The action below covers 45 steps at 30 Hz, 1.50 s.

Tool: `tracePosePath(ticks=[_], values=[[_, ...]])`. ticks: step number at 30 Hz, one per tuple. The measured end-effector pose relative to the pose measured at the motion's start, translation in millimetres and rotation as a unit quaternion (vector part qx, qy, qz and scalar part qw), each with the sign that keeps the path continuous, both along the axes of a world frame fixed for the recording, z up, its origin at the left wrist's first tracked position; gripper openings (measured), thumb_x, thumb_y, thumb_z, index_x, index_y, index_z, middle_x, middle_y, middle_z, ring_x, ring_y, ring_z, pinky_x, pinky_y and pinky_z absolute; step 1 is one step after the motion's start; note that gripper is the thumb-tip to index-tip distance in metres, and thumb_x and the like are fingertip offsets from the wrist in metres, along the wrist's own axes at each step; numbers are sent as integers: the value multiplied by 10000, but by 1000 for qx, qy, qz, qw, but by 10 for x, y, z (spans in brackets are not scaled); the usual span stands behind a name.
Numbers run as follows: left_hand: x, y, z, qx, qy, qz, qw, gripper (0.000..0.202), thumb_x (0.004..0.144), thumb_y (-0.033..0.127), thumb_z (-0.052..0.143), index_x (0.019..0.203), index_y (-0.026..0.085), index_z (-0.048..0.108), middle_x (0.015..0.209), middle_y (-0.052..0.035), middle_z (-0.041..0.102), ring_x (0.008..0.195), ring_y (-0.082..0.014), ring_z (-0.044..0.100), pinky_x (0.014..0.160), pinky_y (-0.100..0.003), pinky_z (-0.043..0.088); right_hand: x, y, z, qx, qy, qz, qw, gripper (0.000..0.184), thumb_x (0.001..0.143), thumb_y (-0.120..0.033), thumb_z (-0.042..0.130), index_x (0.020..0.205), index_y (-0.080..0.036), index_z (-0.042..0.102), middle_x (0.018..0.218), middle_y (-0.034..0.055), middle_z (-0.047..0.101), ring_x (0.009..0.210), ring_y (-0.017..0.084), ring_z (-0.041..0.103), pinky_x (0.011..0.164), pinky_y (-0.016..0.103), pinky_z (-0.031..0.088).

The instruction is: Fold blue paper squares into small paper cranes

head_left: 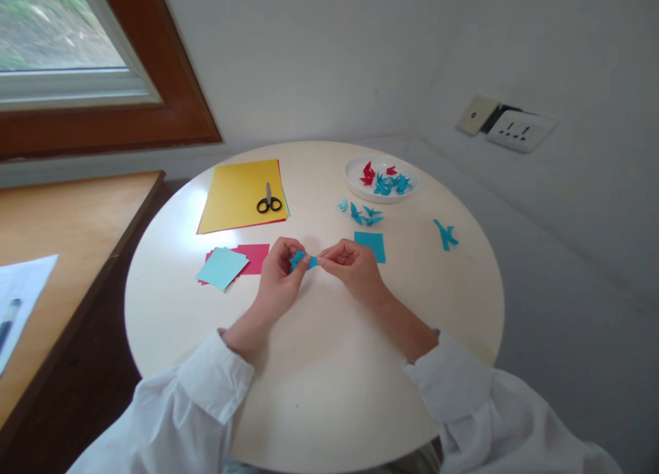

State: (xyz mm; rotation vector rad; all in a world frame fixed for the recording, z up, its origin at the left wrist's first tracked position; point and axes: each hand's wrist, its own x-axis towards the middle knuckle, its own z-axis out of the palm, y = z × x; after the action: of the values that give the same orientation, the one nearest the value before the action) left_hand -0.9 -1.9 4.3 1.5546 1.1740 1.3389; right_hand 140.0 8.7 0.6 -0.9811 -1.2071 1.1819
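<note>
- Head view: folded blue paper (pixel 314 262) is pointing rightward at frame centre, long axis running crosswise.
- Left hand (pixel 281 271) is pinching it, thumb on top.
- Right hand (pixel 356 267) is gripping its right end.

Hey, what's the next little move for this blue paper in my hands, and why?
I'd probably press a crease into the right end of the blue paper: your left hand steadies it, your right hand is already at that end, and it doesn't yet look like the folded blue birds.
</note>
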Motion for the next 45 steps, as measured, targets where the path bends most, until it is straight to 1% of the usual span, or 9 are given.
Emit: tracePosePath(ticks=[6,10,12,17,19,28,34,39,45], values=[[-5,0,8,5,-3,16,1000,120,768,211,564,812,200,452,702,19,481,639,-119,495,546,-244,369,-5,34,-11,-45,67,-2,997,276,496,-253,775,609,-198,530,613,-26,650,597,122,619,650,282,509],[-11,13,5,10,-6,27,1000,117,766,201,566,806,200,456,711,22,470,631,-109,472,545,-238,360,4,42,-14,-41,61,8,997,264,533,-288,767,647,-194,549,628,-10,662,610,137,637,584,264,496],[-13,16,6,11,-8,32,999,114,767,197,567,807,200,460,711,24,463,623,-104,457,541,-234,352,9,40,-14,-34,53,12,998,249,564,-310,753,680,-191,567,654,3,670,636,148,648,582,268,498],[-13,8,12,3,-4,39,999,111,766,204,575,798,197,469,710,25,463,635,-105,461,548,-230,358,1,11,2,-23,51,18,998,278,551,-296,764,736,-194,584,724,7,677,743,152,664,726,295,526],[-13,7,9,-1,-4,34,999,108,769,212,575,798,197,473,705,25,464,637,-106,464,550,-230,358,-6,0,7,-19,36,14,999,284,549,-303,767,738,-196,584,728,7,673,746,152,661,746,301,528],[-15,14,5,-9,-8,35,999,113,753,239,594,768,194,491,684,25,480,611,-108,455,545,-237,349,-3,7,-20,13,-18,-20,1000,279,578,-384,744,693,-193,577,681,14,652,682,156,640,680,306,535],[-16,24,-6,-9,6,41,999,97,745,223,595,744,184,507,683,16,519,605,-108,468,535,-237,351,-6,4,-15,17,-14,-23,999,240,586,-349,736,663,-192,572,643,4,637,631,143,622,638,293,521],[-18,23,-26,-5,5,48,999,88,750,223,596,755,182,518,708,6,541,623,-112,483,561,-244,372,-11,10,-23,18,-1,-19,1000,214,595,-324,725,647,-190,566,606,-7,622,604,141,619,616,288,510],[-13,11,-31,-10,7,45,999,90,752,228,596,752,187,515,708,7,539,626,-115,494,551,-243,368,-16,19,-48,15,-9,-21,1000,205,604,-317,709,650,-194,551,617,-8,620,613,139,616,616,284,508]])
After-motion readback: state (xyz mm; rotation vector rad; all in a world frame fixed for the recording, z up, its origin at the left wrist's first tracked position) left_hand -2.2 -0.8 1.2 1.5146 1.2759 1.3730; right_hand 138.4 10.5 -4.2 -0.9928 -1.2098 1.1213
